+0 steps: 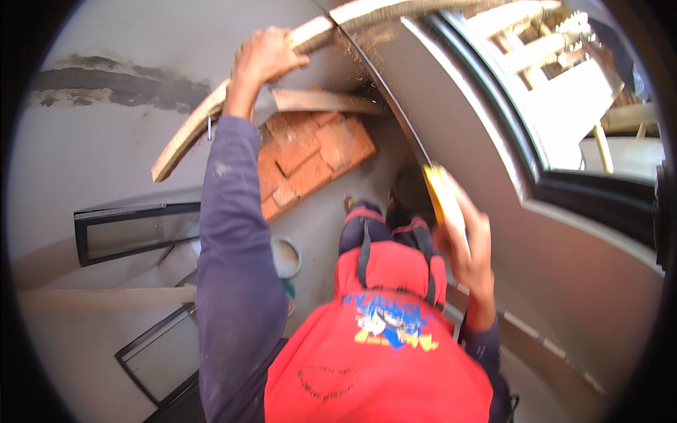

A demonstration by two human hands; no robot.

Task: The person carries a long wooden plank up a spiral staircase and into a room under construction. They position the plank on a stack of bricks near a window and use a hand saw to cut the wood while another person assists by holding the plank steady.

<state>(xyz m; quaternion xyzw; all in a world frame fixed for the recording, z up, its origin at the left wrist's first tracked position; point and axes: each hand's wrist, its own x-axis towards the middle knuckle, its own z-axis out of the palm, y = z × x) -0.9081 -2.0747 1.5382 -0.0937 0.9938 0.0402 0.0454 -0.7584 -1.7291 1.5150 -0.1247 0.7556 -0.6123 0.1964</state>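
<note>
A long pale wooden plank [185, 141] crosses the upper part of the view, bent into an arc by the lens. My left hand [262, 62] grips it, fingers over its edge, to the left of the saw. My right hand [467, 243] is closed round the yellow handle of a handsaw [443, 196], in front of my body to the right. Its thin, dark blade runs up and away to the left and meets the plank. Sawdust flecks show near the blade. The handle and right hand are somewhat blurred.
Stacked orange bricks [310, 156] stand below the plank, with another wooden piece [328, 103] above them. A black-framed window [518, 116] is on the right, timber beyond it. Black-framed panels [137, 233] lean at left near a round bucket [286, 255].
</note>
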